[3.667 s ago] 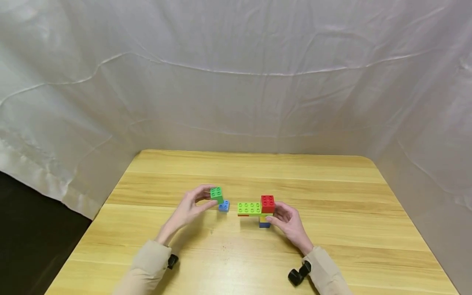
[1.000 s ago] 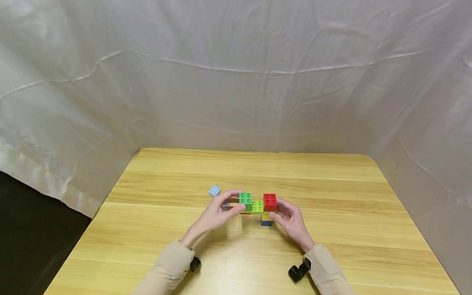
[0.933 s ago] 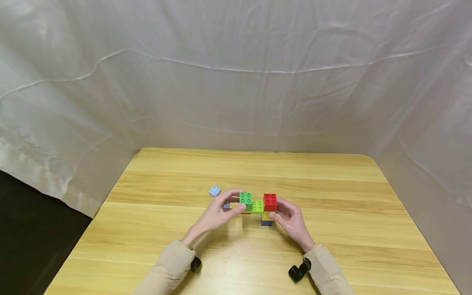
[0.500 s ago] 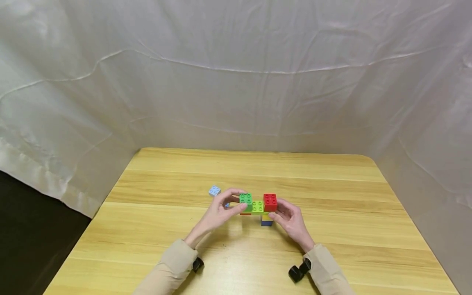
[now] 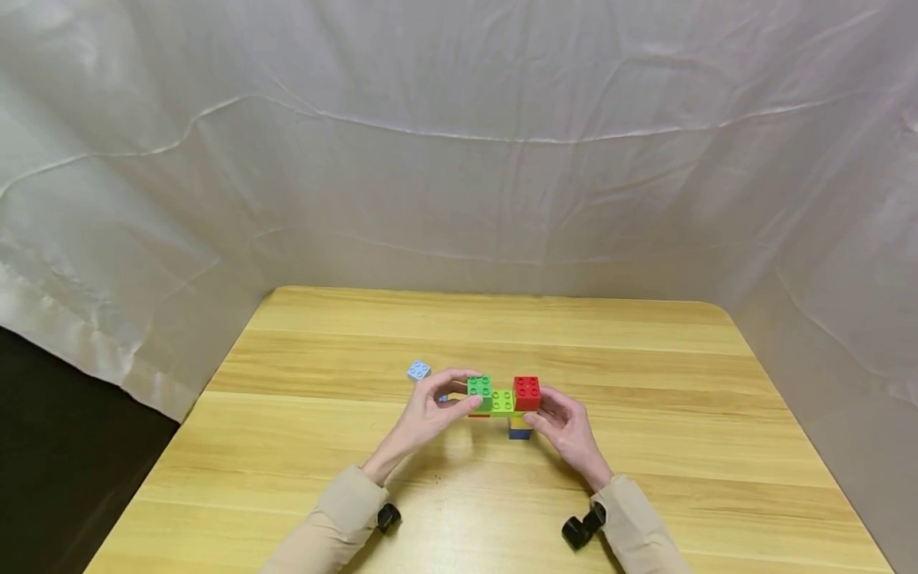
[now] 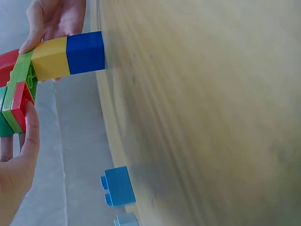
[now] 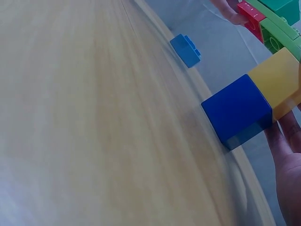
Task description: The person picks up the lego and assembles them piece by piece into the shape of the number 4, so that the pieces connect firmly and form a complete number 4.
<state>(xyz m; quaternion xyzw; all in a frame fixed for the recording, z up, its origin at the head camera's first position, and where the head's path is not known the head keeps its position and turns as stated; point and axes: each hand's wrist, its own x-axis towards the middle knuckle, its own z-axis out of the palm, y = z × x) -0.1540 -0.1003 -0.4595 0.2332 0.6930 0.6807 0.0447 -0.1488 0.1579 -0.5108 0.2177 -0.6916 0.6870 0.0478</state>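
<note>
A dark blue brick (image 7: 240, 110) stands on the table with a yellow brick (image 6: 50, 58) stacked on it. Across the yellow one lies a long lime green brick (image 5: 503, 402), which overhangs to the left. On its right end sits a red brick (image 5: 527, 392); a thin red brick (image 6: 21, 104) is fixed beneath its left end. My left hand (image 5: 425, 413) pinches a green brick (image 5: 479, 392) against the lime brick's left end, one fingertip touching the thin red brick below. My right hand (image 5: 570, 434) grips the stack near the yellow brick, thumb in front.
Behind my left hand lie two loose bricks on the wooden table (image 5: 645, 375): a light blue one (image 5: 419, 370) and a mid-blue one (image 6: 119, 187), mostly covered by the hand in the head view. Pale curtains (image 5: 459, 199) surround the table.
My left hand has carried the green brick rightward onto the lime brick's left end, uncovering the light blue brick. For the last second both hands have stayed almost still; my right hand keeps its grip.
</note>
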